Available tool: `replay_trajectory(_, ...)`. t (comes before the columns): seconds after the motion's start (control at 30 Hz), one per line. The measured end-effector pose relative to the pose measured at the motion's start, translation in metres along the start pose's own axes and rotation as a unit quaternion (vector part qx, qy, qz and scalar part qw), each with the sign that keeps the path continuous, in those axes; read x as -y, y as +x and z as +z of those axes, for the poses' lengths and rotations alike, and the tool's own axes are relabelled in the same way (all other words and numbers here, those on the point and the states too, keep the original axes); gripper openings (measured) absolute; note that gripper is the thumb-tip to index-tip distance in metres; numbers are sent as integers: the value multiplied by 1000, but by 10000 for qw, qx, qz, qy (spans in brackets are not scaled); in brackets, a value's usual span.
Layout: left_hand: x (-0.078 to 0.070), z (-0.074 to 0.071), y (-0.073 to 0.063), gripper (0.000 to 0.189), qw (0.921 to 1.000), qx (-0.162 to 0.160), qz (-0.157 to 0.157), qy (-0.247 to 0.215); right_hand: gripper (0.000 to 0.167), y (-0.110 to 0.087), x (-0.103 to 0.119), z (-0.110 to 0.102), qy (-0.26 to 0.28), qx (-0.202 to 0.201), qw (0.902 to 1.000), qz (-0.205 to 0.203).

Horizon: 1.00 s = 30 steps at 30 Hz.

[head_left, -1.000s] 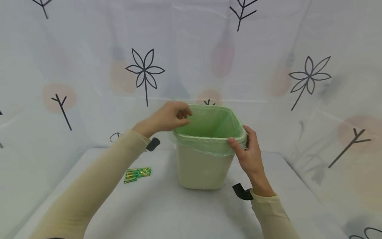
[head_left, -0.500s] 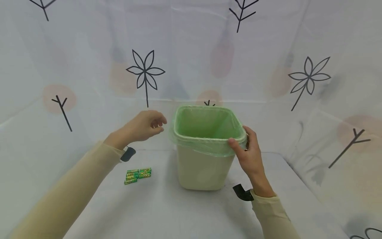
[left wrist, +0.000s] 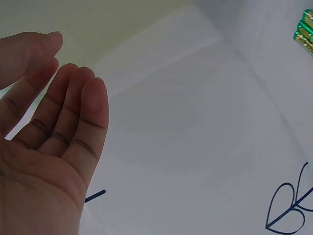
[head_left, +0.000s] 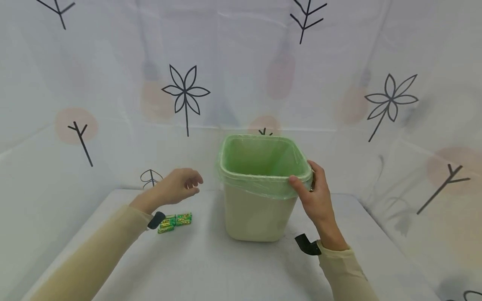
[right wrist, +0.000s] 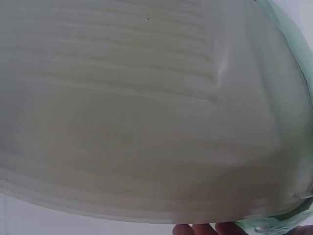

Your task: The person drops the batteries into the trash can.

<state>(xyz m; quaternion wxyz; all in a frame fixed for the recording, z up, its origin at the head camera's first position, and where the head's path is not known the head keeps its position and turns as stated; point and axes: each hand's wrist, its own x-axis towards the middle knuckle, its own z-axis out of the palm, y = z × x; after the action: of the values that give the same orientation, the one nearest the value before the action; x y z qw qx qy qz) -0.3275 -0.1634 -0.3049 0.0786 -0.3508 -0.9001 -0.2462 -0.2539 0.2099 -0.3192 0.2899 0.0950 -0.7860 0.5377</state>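
A cream trash bin (head_left: 260, 213) stands on the white table, lined with a thin green plastic bag (head_left: 260, 188) folded over its rim. My right hand (head_left: 316, 198) grips the bin's right front rim, with the thumb over the front. In the right wrist view the bin's ribbed wall (right wrist: 122, 122) fills the picture, and a few fingertips (right wrist: 200, 229) show at the lower edge. To the left of the bin my left hand (head_left: 175, 186) hangs in the air, loosely curled and holding nothing. Several green and gold batteries (head_left: 182, 219) lie below it, partly hidden behind the wrist camera.
The white table (head_left: 226, 271) extends around the bin. Behind it hangs a white cloth (head_left: 241, 62) printed with dark flowers and twigs. A black wrist camera mount (head_left: 308, 244) sits on my right wrist.
My left hand has drawn back from over the bin's left rim, moving left and then down toward the batteries. The right hand keeps its hold on the rim, and the bin stays put.
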Motion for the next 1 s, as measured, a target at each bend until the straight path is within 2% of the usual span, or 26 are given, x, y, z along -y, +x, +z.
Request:
replay_trajectory(0.3, 35, 37, -31, 18, 9978, 524, -404, -24, 66, -2, -1, 3, 42, 24, 9999, 138)
replay_trajectory(0.53, 52, 56, -49, 15, 9978, 542, -377, -69, 66, -2, 0, 1, 32, 21, 10000, 81)
replay_trajectory(0.77, 66, 71, -64, 19, 9919, 679, -1065, -169, 66, -1, 1, 0, -40, 14, 9999, 91)
replay_trajectory(1.0, 78, 77, -73, 18, 9897, 615, -1284, -134, 67, -1, 1, -1, -27, 6, 9999, 119)
